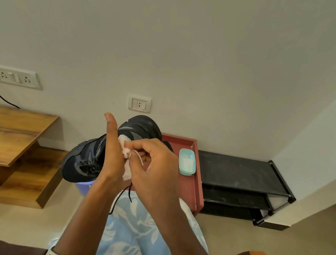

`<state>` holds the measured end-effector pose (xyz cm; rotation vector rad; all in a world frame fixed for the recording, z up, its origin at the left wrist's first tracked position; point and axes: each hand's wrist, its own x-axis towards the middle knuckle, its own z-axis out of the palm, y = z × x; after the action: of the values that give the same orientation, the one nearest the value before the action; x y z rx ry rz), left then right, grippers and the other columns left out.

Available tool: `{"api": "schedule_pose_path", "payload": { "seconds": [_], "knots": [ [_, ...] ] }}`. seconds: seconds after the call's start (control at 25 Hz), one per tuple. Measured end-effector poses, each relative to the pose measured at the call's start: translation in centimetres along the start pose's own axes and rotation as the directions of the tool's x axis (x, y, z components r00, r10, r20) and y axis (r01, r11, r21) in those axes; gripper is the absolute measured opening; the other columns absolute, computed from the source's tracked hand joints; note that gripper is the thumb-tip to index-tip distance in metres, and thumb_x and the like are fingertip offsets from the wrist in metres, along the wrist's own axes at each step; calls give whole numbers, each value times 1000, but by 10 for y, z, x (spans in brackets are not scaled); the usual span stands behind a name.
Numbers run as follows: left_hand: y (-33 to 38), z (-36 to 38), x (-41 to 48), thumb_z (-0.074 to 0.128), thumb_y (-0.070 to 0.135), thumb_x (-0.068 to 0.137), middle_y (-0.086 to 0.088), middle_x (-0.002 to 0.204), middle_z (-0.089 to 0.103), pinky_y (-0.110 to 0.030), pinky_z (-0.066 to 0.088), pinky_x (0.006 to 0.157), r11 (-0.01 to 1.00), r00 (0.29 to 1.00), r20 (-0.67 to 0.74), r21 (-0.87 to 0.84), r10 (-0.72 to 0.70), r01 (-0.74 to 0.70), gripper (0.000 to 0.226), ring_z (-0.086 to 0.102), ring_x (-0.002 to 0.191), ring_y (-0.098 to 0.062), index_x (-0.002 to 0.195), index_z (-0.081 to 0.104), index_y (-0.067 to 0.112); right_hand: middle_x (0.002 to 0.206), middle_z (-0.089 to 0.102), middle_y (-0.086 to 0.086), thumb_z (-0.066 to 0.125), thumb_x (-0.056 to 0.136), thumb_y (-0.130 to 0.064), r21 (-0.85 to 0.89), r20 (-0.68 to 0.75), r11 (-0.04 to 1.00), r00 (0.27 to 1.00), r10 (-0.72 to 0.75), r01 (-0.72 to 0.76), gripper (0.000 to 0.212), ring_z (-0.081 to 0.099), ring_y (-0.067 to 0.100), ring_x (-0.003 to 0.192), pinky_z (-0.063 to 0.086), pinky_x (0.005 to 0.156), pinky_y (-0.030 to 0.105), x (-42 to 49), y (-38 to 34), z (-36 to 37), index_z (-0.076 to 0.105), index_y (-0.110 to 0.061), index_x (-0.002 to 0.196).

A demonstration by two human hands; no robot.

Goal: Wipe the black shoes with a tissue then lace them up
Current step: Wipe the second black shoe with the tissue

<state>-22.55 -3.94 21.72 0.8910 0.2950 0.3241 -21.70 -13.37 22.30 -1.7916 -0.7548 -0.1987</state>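
Lap: my blue floral garment (135,234) lies straight below both hands.
Lace: a loose black lace (118,197) hangs from under my grip down to the lap, its end free.
Right hand (156,166): fingers curled together, pinching the tissue (126,150) against the shoe's side.
Left hand (109,155): grips the black shoe (85,159) with the thumb straight up; its fingers are out of sight behind the shoe.
Black shoe: held in the air, tilted, one end low on my left and the other high beyond my hands.
Bucket (83,184): purple rim just under the low end of the shoe.
Tray (198,169): red, right of my grip; a teal box (187,161) sits inside near its right edge, and a second shoe (168,145) peeks out past my right knuckles.
Sides: wooden desk (13,132) edge well to the left, black rack (239,172) well to the right.
Wall (168,47): close beyond the shoe's high end; open air above my hands.
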Motion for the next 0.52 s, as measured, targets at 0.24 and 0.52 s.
{"api": "schedule_pose_path", "payload": {
  "seconds": [0.24, 0.52],
  "knots": [
    [-10, -9, 8, 29, 86, 81, -22, 88, 61, -49, 48, 102, 990, 992, 57, 80, 113, -117, 91, 61, 90, -32, 92, 64, 3, 98, 65, -12, 67, 95, -14, -34, -102, 999, 995, -12, 9, 11, 63, 5, 94, 57, 75, 22, 19, 20, 0, 69, -22, 103],
    [-6, -16, 14, 46, 89, 70, -24, 85, 70, -41, 55, 81, 994, 995, 22, 39, 96, -97, 97, 70, 81, -31, 88, 71, -3, 94, 64, -20, 72, 91, -10, -12, -158, 999, 987, -35, 33, 17, 65, 7, 91, 57, 73, 21, 8, 33, 2, 76, -23, 102]
  ]
}}
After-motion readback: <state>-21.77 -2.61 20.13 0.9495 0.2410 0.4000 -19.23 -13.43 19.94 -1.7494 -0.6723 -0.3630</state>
